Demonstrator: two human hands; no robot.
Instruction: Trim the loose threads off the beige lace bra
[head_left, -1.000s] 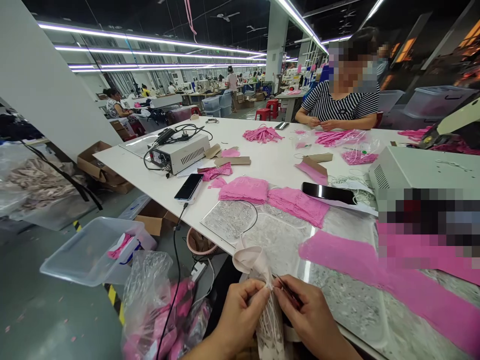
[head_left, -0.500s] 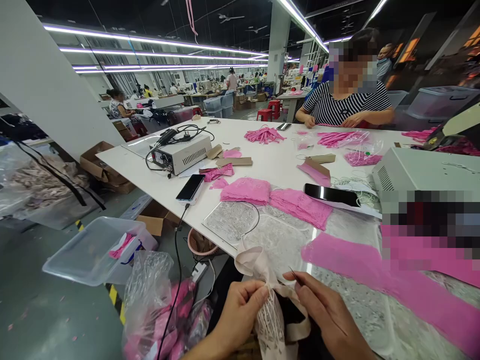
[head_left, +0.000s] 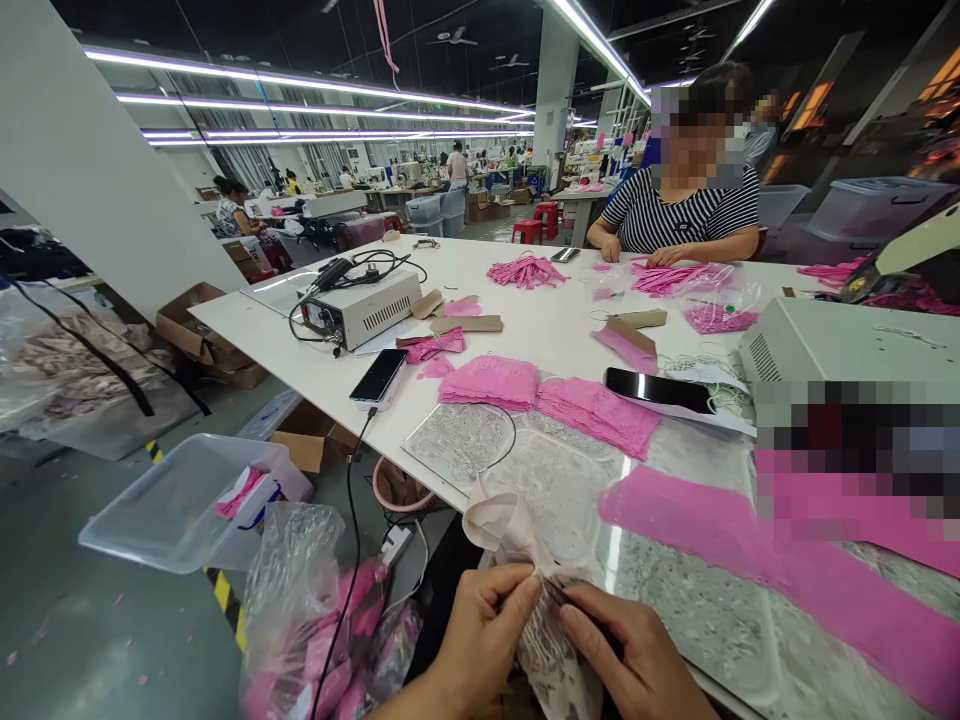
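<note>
A cream lace garment (head_left: 553,640) with a smooth fabric band looped at its top is at the near table edge. My left hand (head_left: 480,630) pinches it between thumb and forefinger just below the loop. My right hand (head_left: 630,645) is closed on a thin dark pointed tool (head_left: 555,592), whose tip meets the fabric beside my left fingertips. Most of the tool is hidden by my fingers, so its exact kind does not show. Pale threads or lace strands hang below the pinch.
Stacked pink lace pieces (head_left: 487,381) and a long pink fabric strip (head_left: 697,520) lie on the table (head_left: 360,425). Phones (head_left: 660,390) and a grey power box (head_left: 379,310) stand farther off. A co-worker (head_left: 679,215) sits opposite. Plastic bags (head_left: 292,570) are below left.
My right hand has moved left and inward, bringing the tool from above the garment's open loop to the fabric at my left fingertips. The left hand keeps its pinch.
</note>
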